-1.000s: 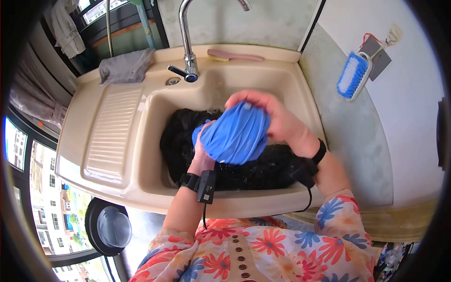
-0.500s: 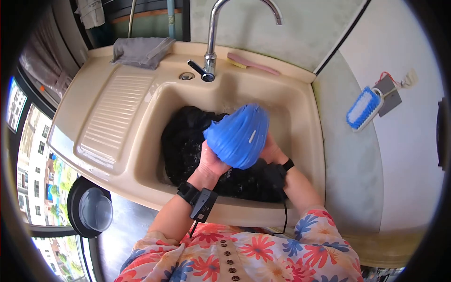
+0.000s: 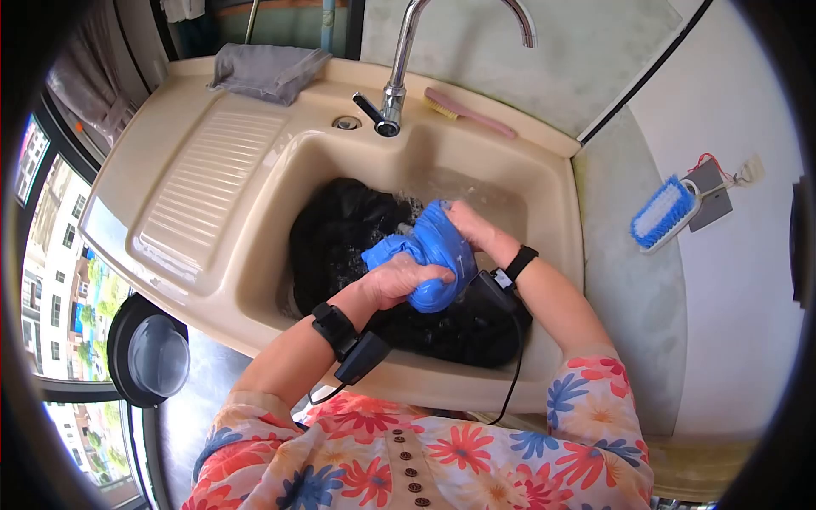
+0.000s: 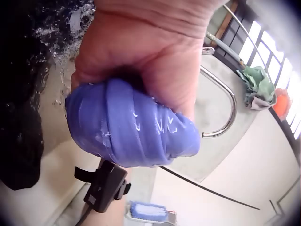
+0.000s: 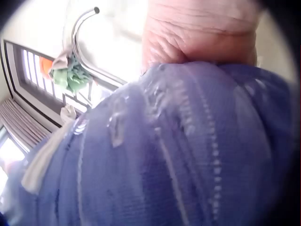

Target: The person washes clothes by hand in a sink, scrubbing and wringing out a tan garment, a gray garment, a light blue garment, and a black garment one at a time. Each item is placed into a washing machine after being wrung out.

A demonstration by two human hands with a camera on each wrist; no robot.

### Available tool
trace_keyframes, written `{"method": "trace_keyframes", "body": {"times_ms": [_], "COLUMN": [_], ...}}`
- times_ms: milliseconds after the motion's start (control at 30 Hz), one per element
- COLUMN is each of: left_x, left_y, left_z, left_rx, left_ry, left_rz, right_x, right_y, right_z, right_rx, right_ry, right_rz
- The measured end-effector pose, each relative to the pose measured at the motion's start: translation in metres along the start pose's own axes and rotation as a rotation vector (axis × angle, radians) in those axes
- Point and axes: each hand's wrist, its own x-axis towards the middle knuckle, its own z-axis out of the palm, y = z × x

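Note:
A wet blue cloth with stitched seams is bunched up above the sink basin. My left hand grips its near side, thumb laid over the top. At the far right end of the bundle, my right hand holds it, with some fingers hidden behind the fabric. In the left wrist view the cloth bulges out in tight folds from under my palm. The right wrist view is mostly filled by the cloth, glistening with water, and a narrow pale strip shows on it. Black clothing soaks in water below both hands.
The beige sink has a ribbed drainboard on the left. A chrome faucet rises behind the basin. Along the back ledge lie a grey cloth and a pink-handled brush. A blue-and-white brush hangs on the right wall.
The blue cloth has gone from a wide, rounded bundle to a smaller, twisted bunch. My left hand has turned so its thumb lies on top. The head view has shifted and tilted.

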Motion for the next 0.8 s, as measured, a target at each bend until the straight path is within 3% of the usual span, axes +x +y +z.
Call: {"method": "trace_keyframes", "body": {"times_ms": [67,100,200,267,300,367,400,433,467,533,567,633,667,700,800], "left_x": [0.004,0.005,0.008,0.005,0.001,-0.013,-0.013,-0.014,-0.017,-0.018,-0.018,-0.013,-0.01,-0.01,-0.016], "left_y": [-0.002,-0.003,-0.007,-0.004,-0.001,0.02,0.026,0.031,0.036,0.036,0.035,0.022,0.015,0.014,0.018], "left_z": [0.0,-0.001,-0.007,-0.012,-0.014,-0.007,-0.009,-0.009,-0.008,-0.003,0.0,0.005,0.009,0.014,0.018], "left_rx": [0.129,0.262,0.117,-0.072,-0.256,-0.399,-0.635,-0.867,-0.897,-0.978,-1.049,-1.085,-1.168,-1.25,-1.137], "left_ry": [0.091,0.179,0.254,0.223,0.189,0.116,-0.012,-0.147,-0.19,-0.24,-0.284,-0.314,-0.238,-0.161,-0.151], "left_rz": [-0.037,-0.075,-0.069,-0.006,0.055,0.137,0.163,0.19,0.226,0.233,0.221,0.227,0.199,0.167,0.198], "right_x": [0.01,0.011,0.008,-0.011,-0.015,-0.024,-0.032,-0.05,-0.066,-0.073,-0.07,-0.067,-0.068,-0.069,-0.074], "right_y": [0.01,0.012,0.003,-0.032,-0.036,-0.043,-0.044,-0.038,-0.032,-0.024,-0.021,-0.015,-0.015,-0.018,-0.032], "right_z": [0.001,0.004,0.009,0.01,0.003,-0.022,-0.024,-0.023,-0.02,0.018,0.035,0.056,0.054,0.053,0.048], "right_rx": [-0.483,-0.486,-0.42,0.002,-0.008,0.522,0.504,0.79,1.078,1.166,1.151,1.148,1.146,1.009,0.593], "right_ry": [-0.004,-0.012,-0.052,-0.068,-0.075,-0.176,-0.186,-0.314,-0.438,-0.409,-0.415,-0.217,-0.214,-0.166,-0.024], "right_rz": [-0.065,-0.064,-0.045,0.09,0.093,0.003,0.007,-0.052,-0.11,-0.04,-0.036,-0.116,-0.116,-0.207,-0.454]}}
